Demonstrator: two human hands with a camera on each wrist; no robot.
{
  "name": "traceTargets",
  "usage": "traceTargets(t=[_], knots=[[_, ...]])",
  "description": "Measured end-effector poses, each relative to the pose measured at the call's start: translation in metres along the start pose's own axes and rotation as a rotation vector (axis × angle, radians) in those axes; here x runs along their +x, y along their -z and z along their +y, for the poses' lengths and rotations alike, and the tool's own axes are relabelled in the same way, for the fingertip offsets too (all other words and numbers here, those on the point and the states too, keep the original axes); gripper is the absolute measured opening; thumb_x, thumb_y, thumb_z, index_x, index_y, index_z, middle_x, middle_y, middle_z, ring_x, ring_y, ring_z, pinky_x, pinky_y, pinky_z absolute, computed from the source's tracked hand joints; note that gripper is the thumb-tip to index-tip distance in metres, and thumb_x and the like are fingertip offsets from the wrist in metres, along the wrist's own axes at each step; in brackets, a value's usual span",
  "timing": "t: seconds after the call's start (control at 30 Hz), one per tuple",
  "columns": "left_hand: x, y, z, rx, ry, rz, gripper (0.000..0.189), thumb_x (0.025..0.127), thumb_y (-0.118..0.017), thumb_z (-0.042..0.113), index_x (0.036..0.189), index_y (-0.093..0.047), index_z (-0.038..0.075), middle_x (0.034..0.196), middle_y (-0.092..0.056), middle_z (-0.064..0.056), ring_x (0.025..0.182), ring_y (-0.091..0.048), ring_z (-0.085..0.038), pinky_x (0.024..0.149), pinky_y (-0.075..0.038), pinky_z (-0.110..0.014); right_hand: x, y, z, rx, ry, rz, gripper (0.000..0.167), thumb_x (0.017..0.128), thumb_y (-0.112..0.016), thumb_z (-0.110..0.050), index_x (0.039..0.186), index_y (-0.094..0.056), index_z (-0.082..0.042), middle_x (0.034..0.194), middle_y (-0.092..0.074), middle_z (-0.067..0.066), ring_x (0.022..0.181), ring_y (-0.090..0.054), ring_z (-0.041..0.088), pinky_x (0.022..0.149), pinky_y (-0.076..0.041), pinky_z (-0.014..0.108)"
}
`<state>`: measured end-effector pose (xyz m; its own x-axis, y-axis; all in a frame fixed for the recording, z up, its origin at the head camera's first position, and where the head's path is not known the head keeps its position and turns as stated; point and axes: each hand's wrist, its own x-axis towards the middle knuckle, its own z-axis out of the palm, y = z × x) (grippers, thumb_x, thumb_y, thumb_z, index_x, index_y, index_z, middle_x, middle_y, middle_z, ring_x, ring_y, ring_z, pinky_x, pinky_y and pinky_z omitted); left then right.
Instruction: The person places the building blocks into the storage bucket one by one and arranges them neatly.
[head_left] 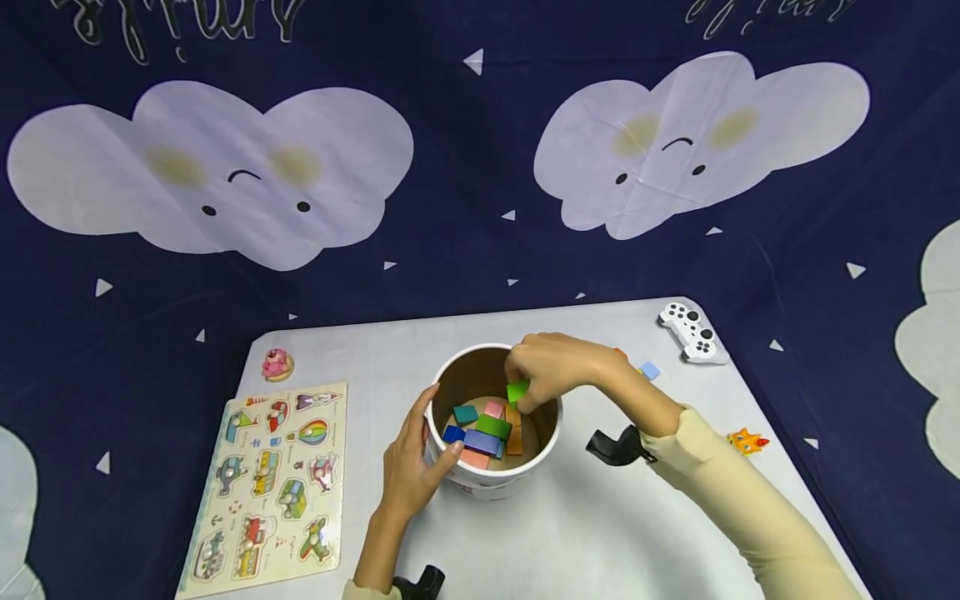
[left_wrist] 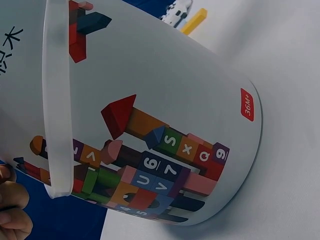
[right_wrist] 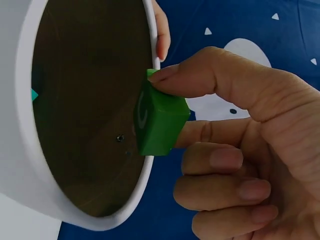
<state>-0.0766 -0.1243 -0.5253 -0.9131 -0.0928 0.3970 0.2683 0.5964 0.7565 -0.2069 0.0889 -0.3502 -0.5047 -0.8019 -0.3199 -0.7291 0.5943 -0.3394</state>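
A white bucket [head_left: 491, 490] printed with coloured block pictures stands at the middle of the table. My left hand [head_left: 409, 471] holds it at the near left, thumb on the rim and fingers along the outer wall. Between thumb and index finger, my right hand [head_left: 553, 367] pinches a bright green block [right_wrist: 162, 120] at the bucket's mouth, on the right side. A pale letter mark shows on that block's face. Inside the bucket lie several blocks, among them a dark green block [head_left: 493, 427], a purple-blue block [head_left: 482, 442] and an orange block [head_left: 513, 433].
On the left lies a wooden picture puzzle board [head_left: 281, 487], with a pink doughnut-like toy [head_left: 277, 365] behind it. A white game controller [head_left: 692, 332] is at the back right. Beyond my right forearm are a light blue block [head_left: 649, 370] and an orange toy [head_left: 746, 441].
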Motion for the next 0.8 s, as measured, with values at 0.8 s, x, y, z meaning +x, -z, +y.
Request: traceTargets(t=[0.8], knots=[[0.001, 0.003, -0.002, 0.009, -0.009, -0.018, 0.08, 0.078, -0.062, 0.048, 0.152, -0.037, 0.033, 0.122, -0.06, -0.005, 0.067, -0.047, -0.013, 0.057, -0.037, -0.026, 0.053, -0.008, -0.002, -0.018, -0.126, -0.165, 0.019, 0.072, -0.083, -0.026, 0.079, -0.069, -0.015, 0.079, -0.064, -0.005, 0.071, -0.057, 0.013, 0.061, -0.047, 0.027]])
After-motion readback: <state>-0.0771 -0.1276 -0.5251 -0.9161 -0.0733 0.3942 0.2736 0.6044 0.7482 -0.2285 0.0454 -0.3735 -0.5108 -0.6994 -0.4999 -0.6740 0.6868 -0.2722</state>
